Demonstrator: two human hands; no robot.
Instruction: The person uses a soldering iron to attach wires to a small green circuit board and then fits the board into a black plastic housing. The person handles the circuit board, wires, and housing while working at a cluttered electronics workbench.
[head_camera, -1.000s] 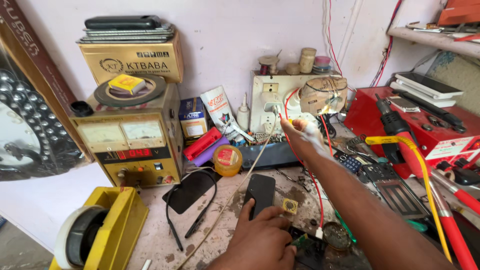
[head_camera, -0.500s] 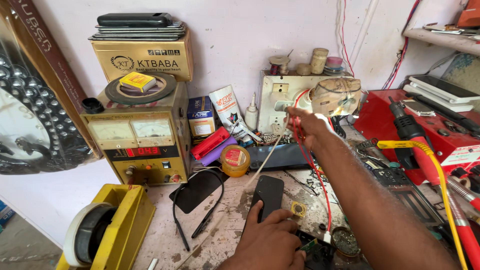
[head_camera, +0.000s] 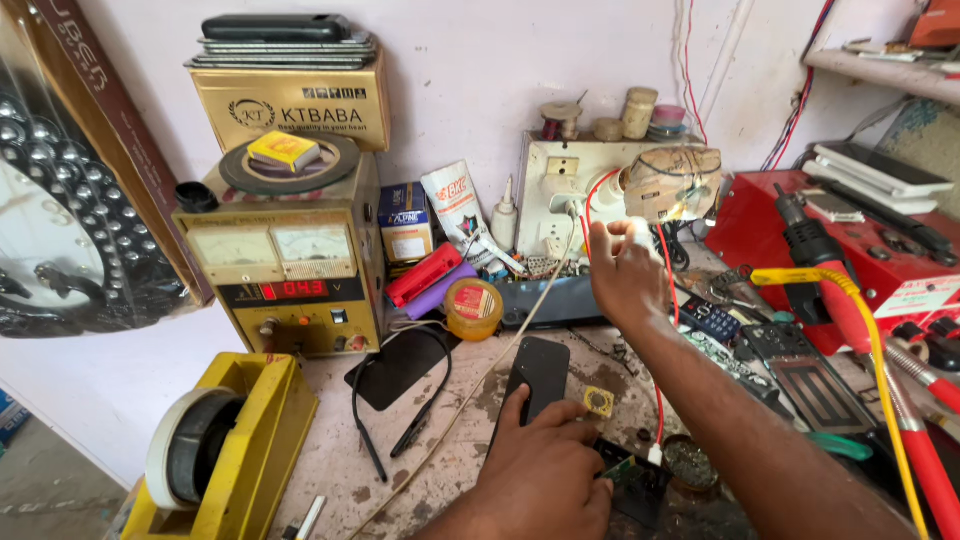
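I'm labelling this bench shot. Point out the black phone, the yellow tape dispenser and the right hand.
Black phone (head_camera: 543, 372): head view, on its bare back, above the left hand's fingers.
Yellow tape dispenser (head_camera: 262, 432): head view, on its yellow side wall.
Right hand (head_camera: 622, 272): head view, on the back of the hand.

Both arms are bare as far as the picture shows them: no sleeve, cuff, glove, watch or bracelet covers the right forearm (head_camera: 740, 420), which is lean and long. The right hand (head_camera: 622, 272) and the left hand (head_camera: 545, 480) wear no rings. The fingers (head_camera: 515, 412) of the left hand are slim, with short nails.
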